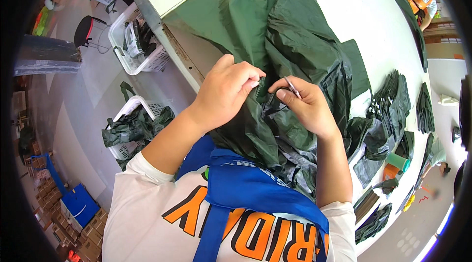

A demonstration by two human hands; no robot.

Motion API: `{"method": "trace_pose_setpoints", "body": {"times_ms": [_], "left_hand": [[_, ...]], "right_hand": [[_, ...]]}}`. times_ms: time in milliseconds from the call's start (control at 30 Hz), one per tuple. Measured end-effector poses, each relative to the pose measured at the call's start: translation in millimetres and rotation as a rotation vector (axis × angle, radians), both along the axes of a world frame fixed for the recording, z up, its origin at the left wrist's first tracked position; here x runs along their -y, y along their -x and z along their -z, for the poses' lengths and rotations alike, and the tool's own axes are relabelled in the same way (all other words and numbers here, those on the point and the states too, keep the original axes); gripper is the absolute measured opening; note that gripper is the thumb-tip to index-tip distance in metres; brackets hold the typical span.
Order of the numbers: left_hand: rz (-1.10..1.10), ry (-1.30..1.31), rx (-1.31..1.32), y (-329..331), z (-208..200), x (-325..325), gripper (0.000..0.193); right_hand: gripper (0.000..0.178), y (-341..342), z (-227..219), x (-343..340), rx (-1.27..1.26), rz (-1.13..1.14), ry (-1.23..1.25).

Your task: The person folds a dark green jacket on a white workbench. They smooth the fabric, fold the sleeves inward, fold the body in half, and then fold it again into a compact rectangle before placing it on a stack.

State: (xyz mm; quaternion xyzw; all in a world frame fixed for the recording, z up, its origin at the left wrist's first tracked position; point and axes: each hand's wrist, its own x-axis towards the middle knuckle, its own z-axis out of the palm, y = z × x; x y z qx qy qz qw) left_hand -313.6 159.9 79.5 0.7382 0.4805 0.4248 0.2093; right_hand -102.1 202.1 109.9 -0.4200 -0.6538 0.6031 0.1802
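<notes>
My left fingers [250, 71] pinch the zip [258, 91]. Just beside it, my right fingers [289, 98] pinch cloth [241, 21] and a tool [292, 85].

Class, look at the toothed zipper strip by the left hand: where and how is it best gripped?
Probably at its upper end, pinched between thumb and forefinger, coming from the left, as the left hand does. The toothed zipper strip is narrow and suits a pinch, while the dark green fabric around it is loose and rumpled.
</notes>
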Motion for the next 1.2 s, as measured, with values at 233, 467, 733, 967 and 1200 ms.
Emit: {"method": "trace_pose_setpoints", "body": {"times_ms": [233, 467, 733, 967, 1200], "left_hand": [[-0.019, -0.164, 0.004, -22.6, -14.5, 1.3, 0.018], [-0.003, -0.180, 0.012, -25.6, -18.0, 1.7, 0.021], [0.001, -0.188, 0.008, -27.6, -21.0, 1.6, 0.019], [0.124, -0.152, -0.046, -28.8, -26.3, -0.6, 0.015], [0.124, 0.122, 0.085, -37.5, -20.2, -3.7, 0.011]], "right_hand": [[0.023, -1.1, -22.9, 10.2, 0.002, 0.044, -0.109], [0.022, -6.3, -24.5, 10.1, 0.018, 0.039, -0.172], [0.021, -8.3, -29.6, 8.6, 0.034, 0.015, -0.214], [0.020, -11.6, -29.5, 11.1, 0.052, 0.062, -0.216], [0.020, -2.6, -22.6, 31.0, 0.106, 0.299, -0.381]]}}
